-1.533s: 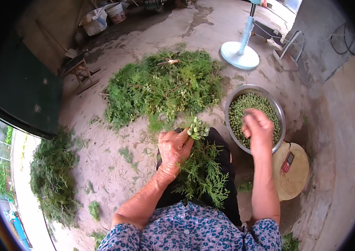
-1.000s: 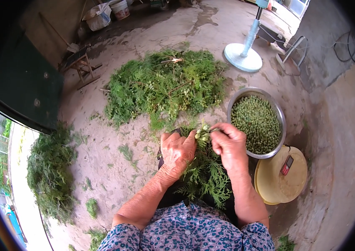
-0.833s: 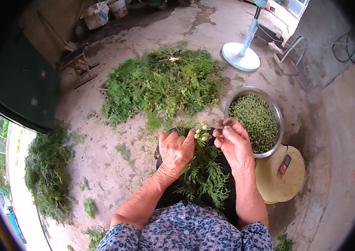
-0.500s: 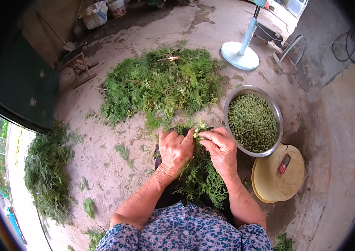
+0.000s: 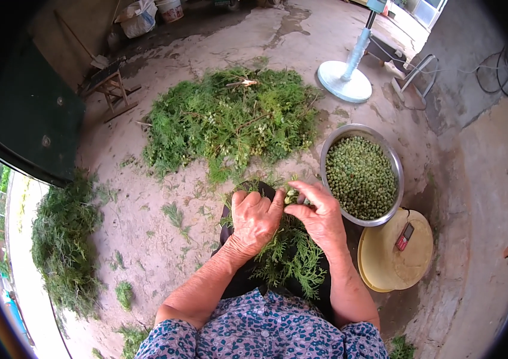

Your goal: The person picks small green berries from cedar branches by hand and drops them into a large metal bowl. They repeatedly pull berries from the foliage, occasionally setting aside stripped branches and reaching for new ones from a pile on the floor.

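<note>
My left hand (image 5: 255, 216) is closed on a leafy conifer sprig (image 5: 290, 257), whose flat green fronds hang down over my dark-covered lap. A few small pale-green cones (image 5: 291, 196) show at the sprig's top, beside my left index finger. Around them, the thumb and forefinger of my right hand (image 5: 318, 215) are parted. Whether loose cones lie inside its palm is hidden. A wide metal basin (image 5: 402, 179) stands just right of that hand, filled with small round green cones (image 5: 361, 176).
Ahead lies a broad heap of conifer branches (image 5: 230, 122), with another pile (image 5: 65, 245) at left. A round yellowish lid-like disc (image 5: 415, 257) carries a red-and-black phone (image 5: 405, 237). Farther off stand a pale-blue pedestal base (image 5: 345, 82) and a small wooden stool (image 5: 110, 90).
My right thumb and forefinger have parted from their pinch at the cones. My left hand has shifted slightly and still grips the sprig.
</note>
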A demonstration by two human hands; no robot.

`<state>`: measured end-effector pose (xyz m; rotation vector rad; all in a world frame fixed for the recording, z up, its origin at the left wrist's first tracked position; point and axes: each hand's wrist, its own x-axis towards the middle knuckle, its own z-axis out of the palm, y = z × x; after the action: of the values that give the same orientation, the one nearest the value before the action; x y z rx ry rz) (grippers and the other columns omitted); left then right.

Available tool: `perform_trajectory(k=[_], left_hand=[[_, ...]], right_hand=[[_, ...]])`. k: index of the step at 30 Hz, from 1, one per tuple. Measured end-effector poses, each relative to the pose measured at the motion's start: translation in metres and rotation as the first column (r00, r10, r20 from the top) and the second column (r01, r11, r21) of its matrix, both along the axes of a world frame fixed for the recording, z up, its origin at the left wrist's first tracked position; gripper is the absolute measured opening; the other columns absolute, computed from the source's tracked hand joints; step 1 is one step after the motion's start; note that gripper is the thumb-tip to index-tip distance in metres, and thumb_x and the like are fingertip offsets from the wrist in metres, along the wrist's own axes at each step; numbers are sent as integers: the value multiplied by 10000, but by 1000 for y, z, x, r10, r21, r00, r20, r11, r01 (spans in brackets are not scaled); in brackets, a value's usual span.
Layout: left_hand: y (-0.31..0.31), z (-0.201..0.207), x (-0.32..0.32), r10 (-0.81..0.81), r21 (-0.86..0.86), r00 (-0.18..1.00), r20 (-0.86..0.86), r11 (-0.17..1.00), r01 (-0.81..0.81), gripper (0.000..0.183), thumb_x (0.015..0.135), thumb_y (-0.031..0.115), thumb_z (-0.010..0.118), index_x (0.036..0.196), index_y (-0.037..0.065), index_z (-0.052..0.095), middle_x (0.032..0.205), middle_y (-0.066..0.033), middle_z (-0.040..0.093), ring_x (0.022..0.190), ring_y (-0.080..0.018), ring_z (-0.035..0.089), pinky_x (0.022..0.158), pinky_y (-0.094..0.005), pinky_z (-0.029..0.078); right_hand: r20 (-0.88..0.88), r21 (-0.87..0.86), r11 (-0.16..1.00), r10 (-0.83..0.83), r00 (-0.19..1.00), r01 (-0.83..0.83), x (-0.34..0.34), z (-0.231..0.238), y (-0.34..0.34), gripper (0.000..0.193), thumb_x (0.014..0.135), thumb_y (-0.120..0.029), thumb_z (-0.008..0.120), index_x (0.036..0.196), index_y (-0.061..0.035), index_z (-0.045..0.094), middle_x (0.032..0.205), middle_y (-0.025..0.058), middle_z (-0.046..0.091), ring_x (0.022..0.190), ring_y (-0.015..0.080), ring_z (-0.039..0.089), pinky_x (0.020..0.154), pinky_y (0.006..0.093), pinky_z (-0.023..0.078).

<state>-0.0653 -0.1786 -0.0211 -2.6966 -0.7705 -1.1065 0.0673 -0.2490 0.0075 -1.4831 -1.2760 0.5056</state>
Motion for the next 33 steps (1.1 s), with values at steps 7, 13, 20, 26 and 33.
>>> perform_trajectory(k=[7,13,20,26,33], left_hand=[[1,-5,-2,-38,-34,998,56,999,40,283,620,132,594,899,90,605,535,41,414,559,-145,441,634,-327,355],[1,0,-1,-53,-78,996,65,995,58,305,585,71,638,889,94,629,507,39,451,525,-141,429,606,-309,359],[1,-1,-3,-67,-126,989,133,989,84,317,593,50,667,906,90,630,496,24,470,510,-159,439,609,-317,360],[8,-7,-5,-137,-310,959,249,926,213,298,624,140,692,899,45,628,522,-19,502,514,-196,474,595,-332,366],[5,-3,-8,-52,-637,878,476,667,385,218,694,152,700,869,26,663,651,-66,589,649,-220,530,656,-333,399]], right_hand=[[-147,-129,992,-2,989,-17,-7,-9,0,260,731,-75,673,976,-27,597,674,30,517,580,116,494,535,248,403],[-653,-198,980,-105,750,-36,-9,-8,-3,102,787,-16,598,886,-8,575,670,-15,507,513,54,437,454,188,339],[-971,-13,1000,-15,238,9,22,-14,-10,105,835,-96,579,903,-51,512,717,31,516,530,115,496,427,203,367],[-954,-163,926,-236,187,340,110,-30,-13,138,825,-40,546,927,24,479,888,138,522,744,220,563,656,273,535],[-928,-188,763,-344,142,619,203,-44,-22,338,853,-19,504,1135,118,379,1123,206,415,939,336,528,840,406,514]])
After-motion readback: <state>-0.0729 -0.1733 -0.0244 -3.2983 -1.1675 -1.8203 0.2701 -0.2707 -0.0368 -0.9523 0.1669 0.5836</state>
